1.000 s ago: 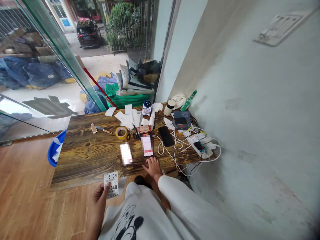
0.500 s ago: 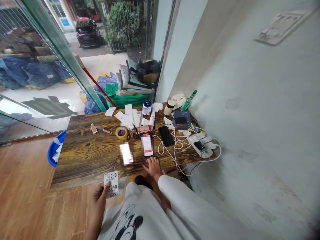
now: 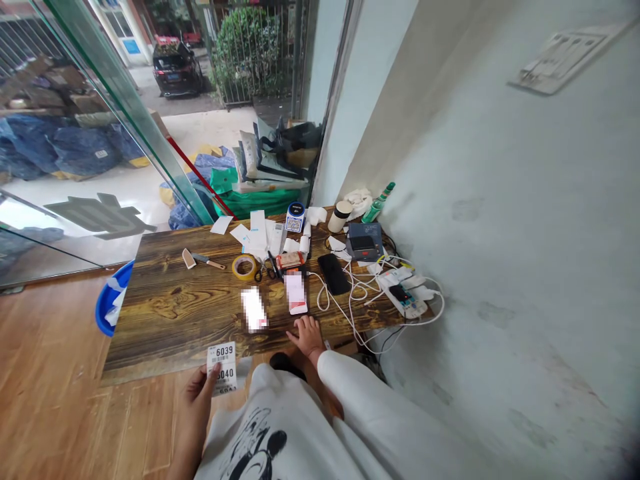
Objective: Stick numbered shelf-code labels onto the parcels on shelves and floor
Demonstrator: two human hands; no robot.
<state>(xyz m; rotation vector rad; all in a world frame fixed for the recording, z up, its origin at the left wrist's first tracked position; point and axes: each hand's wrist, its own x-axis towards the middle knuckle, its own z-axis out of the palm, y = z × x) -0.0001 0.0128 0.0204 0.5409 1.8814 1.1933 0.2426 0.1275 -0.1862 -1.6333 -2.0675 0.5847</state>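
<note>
Label strip (image 3: 221,365) numbered 6039 and 6040 is pinched upright in left hand (image 3: 199,395), thumb on its lower edge, just off the bench (image 3: 165,313) front edge. Right hand (image 3: 306,335) lies flat on bench, fingers spread, grasping nothing, near white slip (image 3: 296,293).

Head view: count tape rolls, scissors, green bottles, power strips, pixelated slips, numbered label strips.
Tape roll: 1
Scissors: 1
Green bottle: 1
Power strip: 1
Pixelated slips: 2
Numbered label strip, held in left hand: 1
Total: 7
</note>
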